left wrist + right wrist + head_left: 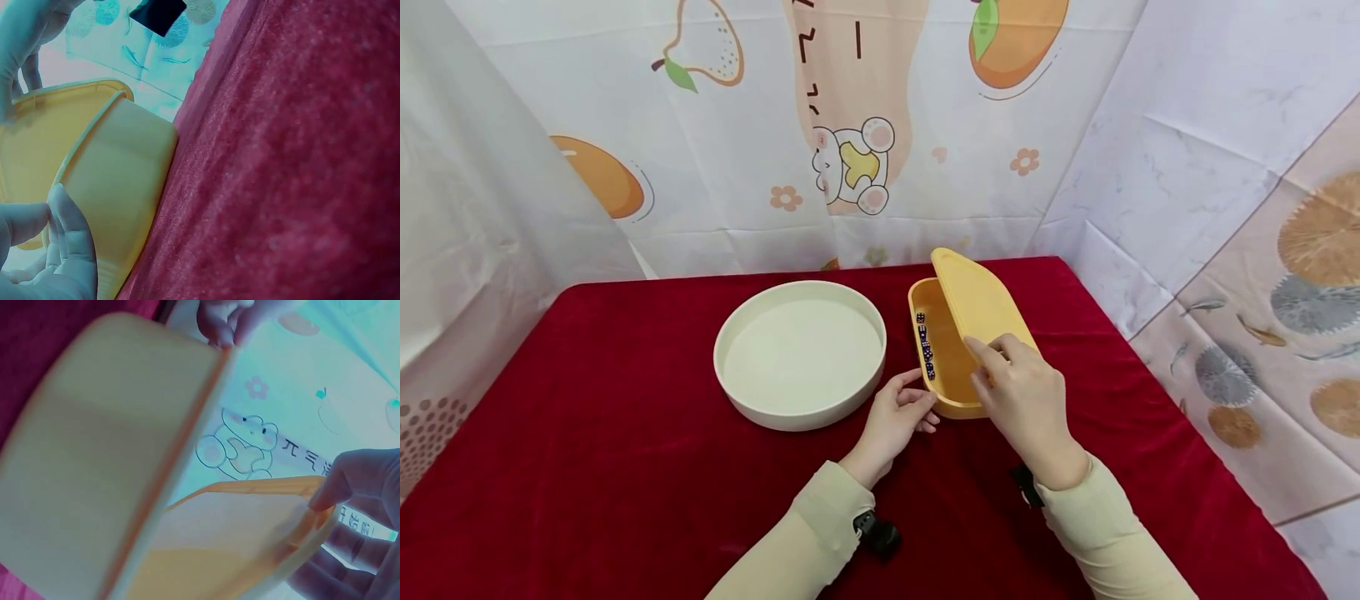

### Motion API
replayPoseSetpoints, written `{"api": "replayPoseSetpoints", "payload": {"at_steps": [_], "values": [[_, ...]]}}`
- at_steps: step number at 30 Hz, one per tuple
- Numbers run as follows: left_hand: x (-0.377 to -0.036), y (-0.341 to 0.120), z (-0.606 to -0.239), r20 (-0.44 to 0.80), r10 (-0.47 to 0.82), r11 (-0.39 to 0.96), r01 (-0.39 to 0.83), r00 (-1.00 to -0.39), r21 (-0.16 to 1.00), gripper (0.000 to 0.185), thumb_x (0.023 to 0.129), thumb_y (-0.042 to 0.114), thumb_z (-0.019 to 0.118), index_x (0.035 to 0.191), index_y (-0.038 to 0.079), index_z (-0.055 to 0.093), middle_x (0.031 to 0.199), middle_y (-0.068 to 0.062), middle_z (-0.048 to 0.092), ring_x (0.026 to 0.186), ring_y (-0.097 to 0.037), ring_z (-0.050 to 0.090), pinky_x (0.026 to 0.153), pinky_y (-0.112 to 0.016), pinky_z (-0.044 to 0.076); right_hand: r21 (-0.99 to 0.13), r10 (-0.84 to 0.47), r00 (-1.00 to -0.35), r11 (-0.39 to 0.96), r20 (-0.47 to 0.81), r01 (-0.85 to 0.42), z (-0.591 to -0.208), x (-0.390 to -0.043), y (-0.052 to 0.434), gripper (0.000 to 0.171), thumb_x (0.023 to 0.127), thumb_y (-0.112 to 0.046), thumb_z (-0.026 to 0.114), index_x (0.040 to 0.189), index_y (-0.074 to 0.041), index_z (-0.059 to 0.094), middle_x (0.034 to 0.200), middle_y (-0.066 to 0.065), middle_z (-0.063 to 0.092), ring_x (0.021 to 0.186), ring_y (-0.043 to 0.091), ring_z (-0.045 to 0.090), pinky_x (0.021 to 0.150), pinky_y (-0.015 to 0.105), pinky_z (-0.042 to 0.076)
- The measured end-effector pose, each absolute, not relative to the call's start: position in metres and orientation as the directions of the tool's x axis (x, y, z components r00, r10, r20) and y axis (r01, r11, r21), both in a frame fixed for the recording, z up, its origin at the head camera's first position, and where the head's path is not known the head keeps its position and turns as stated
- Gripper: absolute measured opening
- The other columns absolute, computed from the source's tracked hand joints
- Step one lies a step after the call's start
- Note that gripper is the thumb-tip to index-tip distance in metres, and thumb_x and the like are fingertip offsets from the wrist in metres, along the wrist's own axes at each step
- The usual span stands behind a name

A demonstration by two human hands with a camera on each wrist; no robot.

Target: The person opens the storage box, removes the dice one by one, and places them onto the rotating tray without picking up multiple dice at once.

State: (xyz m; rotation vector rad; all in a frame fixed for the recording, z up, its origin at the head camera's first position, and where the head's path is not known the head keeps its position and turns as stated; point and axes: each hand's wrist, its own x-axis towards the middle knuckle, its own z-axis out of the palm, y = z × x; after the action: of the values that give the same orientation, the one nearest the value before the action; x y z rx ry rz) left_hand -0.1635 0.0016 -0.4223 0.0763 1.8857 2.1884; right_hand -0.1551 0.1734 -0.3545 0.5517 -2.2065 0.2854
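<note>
A yellow oval-ended box (955,410) stands on the table, its yellow lid (981,300) tilted up over the right side. My right hand (1026,400) pinches the lid's near edge between thumb and fingers, also seen in the right wrist view as the right hand (359,512). At the box's near left corner, my left hand (898,417) pinches the rim; the left wrist view shows the left hand's fingertips (65,209) against the outer wall. Several dark blue dice (927,350) with white pips lie in a row inside, along the left wall.
Left of the box stands a round, shallow cream tray (801,350), close to the left hand. A red velvety cloth (625,433) covers the table. Printed curtains (737,167) hang behind and at both sides.
</note>
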Motion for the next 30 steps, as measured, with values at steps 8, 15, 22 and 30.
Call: {"api": "replayPoseSetpoints", "payload": {"at_steps": [8,15,22,30], "values": [[-0.163,0.002,-0.422,-0.131,0.216,-0.138,-0.163,-0.967,0.977,0.051,0.098,0.007,0.06,0.145,-0.002,0.041,0.106,-0.025,0.067,0.065,-0.008,0.062,0.065,-0.025,0.056,-0.07,-0.249,-0.578,0.878,0.777,-0.473,-0.347,-0.155,0.18,0.035,0.074,0.008,0.069,0.107,-0.004,0.076,0.081,0.015,0.064,0.057,0.026,0.055,0.043,0.037,0.044],[-0.163,0.002,-0.421,-0.161,0.225,-0.147,-0.197,-0.961,0.969,0.052,0.098,0.009,0.061,0.145,0.0,0.041,0.108,-0.023,0.066,0.063,-0.008,0.06,0.059,-0.021,0.052,-0.147,-0.164,-0.555,0.868,0.816,-0.474,-0.342,-0.157,0.191,0.038,0.075,0.013,0.064,0.109,-0.002,0.075,0.084,0.019,0.063,0.056,0.027,0.053,0.044,0.038,0.04],[-0.164,0.002,-0.42,-0.176,0.238,-0.167,-0.219,-0.955,0.961,0.051,0.097,0.008,0.061,0.143,0.002,0.04,0.103,-0.017,0.066,0.062,-0.008,0.059,0.058,-0.02,0.049,-0.293,0.008,-0.526,0.838,0.85,-0.461,-0.335,-0.166,0.212,0.035,0.078,0.01,0.064,0.11,-0.001,0.075,0.084,0.019,0.065,0.062,0.026,0.056,0.056,0.026,0.04],[-0.168,0.002,-0.421,-0.212,0.237,-0.161,-0.254,-0.948,0.954,0.052,0.096,0.01,0.062,0.143,0.007,0.039,0.096,-0.012,0.068,0.061,-0.009,0.059,0.057,-0.021,0.049,-0.583,0.251,-0.618,0.695,0.745,-0.421,-0.335,-0.165,0.241,0.036,0.082,0.014,0.065,0.116,0.004,0.072,0.094,0.017,0.069,0.08,-0.022,0.052,0.071,-0.002,0.041]]}}
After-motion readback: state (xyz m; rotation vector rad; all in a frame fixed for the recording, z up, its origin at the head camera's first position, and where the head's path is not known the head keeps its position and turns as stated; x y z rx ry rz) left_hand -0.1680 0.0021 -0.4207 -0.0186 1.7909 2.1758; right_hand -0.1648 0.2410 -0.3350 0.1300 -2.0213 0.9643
